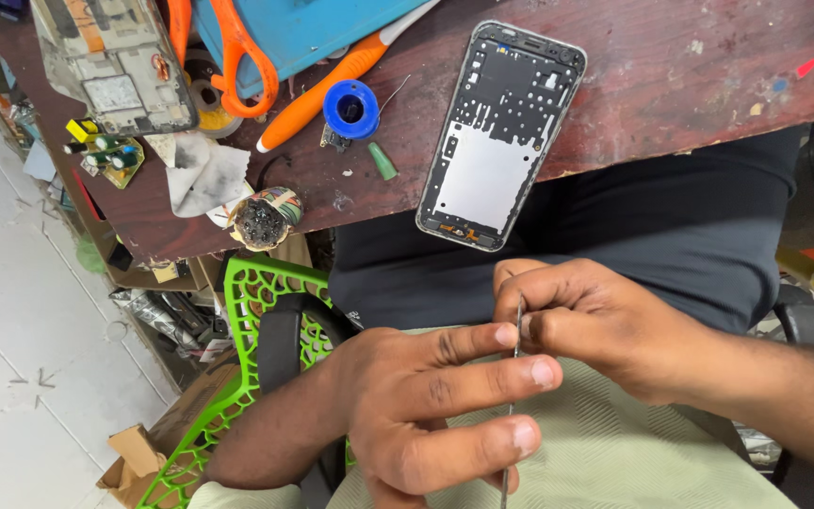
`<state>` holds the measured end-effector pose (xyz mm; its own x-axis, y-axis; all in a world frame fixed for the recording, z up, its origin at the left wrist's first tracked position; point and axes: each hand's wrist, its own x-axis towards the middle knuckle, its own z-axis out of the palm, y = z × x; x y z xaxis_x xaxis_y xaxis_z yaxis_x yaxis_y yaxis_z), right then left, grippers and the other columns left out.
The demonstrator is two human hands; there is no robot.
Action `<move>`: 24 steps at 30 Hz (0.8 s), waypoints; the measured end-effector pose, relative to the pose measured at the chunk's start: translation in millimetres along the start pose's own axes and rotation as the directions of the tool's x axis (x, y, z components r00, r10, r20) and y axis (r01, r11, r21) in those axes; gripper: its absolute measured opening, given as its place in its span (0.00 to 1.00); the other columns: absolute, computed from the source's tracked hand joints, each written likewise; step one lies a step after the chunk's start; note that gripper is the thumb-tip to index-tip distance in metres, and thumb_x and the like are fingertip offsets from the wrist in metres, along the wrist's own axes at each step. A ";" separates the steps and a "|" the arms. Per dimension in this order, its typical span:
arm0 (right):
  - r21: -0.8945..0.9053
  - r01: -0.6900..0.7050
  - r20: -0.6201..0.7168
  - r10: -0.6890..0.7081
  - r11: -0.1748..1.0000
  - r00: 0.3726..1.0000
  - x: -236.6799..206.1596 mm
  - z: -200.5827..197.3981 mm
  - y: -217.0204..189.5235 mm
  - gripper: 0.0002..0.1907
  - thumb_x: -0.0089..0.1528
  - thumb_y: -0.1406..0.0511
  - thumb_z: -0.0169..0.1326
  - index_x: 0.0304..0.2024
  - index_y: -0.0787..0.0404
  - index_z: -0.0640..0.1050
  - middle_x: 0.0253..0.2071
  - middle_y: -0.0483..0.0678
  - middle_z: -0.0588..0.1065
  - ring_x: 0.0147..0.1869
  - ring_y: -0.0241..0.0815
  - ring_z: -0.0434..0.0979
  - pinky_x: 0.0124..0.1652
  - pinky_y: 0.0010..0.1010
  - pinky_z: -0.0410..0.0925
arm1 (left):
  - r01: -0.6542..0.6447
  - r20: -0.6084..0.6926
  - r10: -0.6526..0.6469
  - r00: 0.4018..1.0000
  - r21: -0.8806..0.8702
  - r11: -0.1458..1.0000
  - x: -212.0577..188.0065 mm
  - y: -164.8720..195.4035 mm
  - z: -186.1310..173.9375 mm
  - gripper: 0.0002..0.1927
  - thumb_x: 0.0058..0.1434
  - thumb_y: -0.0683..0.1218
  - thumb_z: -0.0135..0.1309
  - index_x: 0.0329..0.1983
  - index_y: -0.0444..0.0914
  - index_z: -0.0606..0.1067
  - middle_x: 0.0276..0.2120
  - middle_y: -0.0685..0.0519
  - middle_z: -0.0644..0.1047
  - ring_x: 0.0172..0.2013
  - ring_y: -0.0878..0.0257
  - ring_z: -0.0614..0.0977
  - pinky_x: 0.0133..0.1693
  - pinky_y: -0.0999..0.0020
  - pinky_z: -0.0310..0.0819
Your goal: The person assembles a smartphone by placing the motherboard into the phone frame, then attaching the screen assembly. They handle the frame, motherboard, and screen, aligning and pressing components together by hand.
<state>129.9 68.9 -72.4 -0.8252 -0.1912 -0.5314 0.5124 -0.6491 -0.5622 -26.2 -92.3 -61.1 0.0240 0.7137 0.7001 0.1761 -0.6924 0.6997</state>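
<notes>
Nearest the camera, the person's left hand [426, 410] lies over the lap with its fingers stretched out loosely, index and middle fingertips touching a thin metal tool [517, 353] that stands nearly upright between the two hands. Just beyond, the right hand [586, 320] is closed around the tool's upper part, pinching it between thumb and fingers. The tool's lower end runs down past the left fingers toward the bottom edge of the view; its tip cannot be made out.

Because the tool is slim and held only by fingertips over the lap, a slip seems the likeliest trouble: it could prick a finger or drop to the floor beside the green plastic chair [237, 358].

Farther off, on the reddish-brown wooden table [671, 85], an opened phone frame [499, 132] lies flat, its lower end right at the table's near edge, so a knock from a knee or wrist could tip it off. Left of it sit a blue spool [350, 108], an orange-handled tool [317, 94], orange scissors [233, 57] and another opened phone body [115, 61].
</notes>
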 end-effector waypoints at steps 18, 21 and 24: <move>0.080 0.032 0.027 -0.034 0.996 0.999 0.9 -5.1 3.1 0.09 0.58 0.73 0.48 0.28 0.69 0.80 0.30 0.43 0.66 0.34 0.33 0.64 0.33 0.27 0.60 | -0.001 0.019 0.000 1.000 0.061 0.998 -4.7 2.2 -1.1 0.33 0.78 0.57 0.21 0.52 0.27 0.70 0.49 0.36 0.77 0.54 0.35 0.83 0.62 0.34 0.68; 0.057 0.006 0.021 -0.007 0.998 1.000 1.4 -6.0 2.9 0.09 0.56 0.73 0.48 0.28 0.70 0.80 0.30 0.44 0.67 0.34 0.33 0.64 0.33 0.28 0.60 | 0.014 0.019 -0.014 1.000 0.045 0.999 -5.7 2.2 -1.0 0.31 0.79 0.55 0.19 0.56 0.25 0.67 0.52 0.35 0.75 0.57 0.35 0.80 0.65 0.34 0.67; -0.014 0.009 0.009 -0.009 1.000 1.000 2.8 -5.4 3.7 0.07 0.58 0.72 0.51 0.27 0.69 0.79 0.30 0.44 0.68 0.34 0.33 0.66 0.33 0.27 0.60 | 0.043 0.019 -0.044 0.999 0.035 0.998 -5.9 2.7 -1.5 0.31 0.79 0.56 0.22 0.55 0.26 0.68 0.52 0.32 0.75 0.56 0.35 0.81 0.64 0.35 0.68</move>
<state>130.8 69.9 -79.4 -0.8320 -0.1918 -0.5206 0.5081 -0.6401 -0.5762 -27.4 -98.6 -63.2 0.0353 0.7451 0.6660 0.2109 -0.6569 0.7238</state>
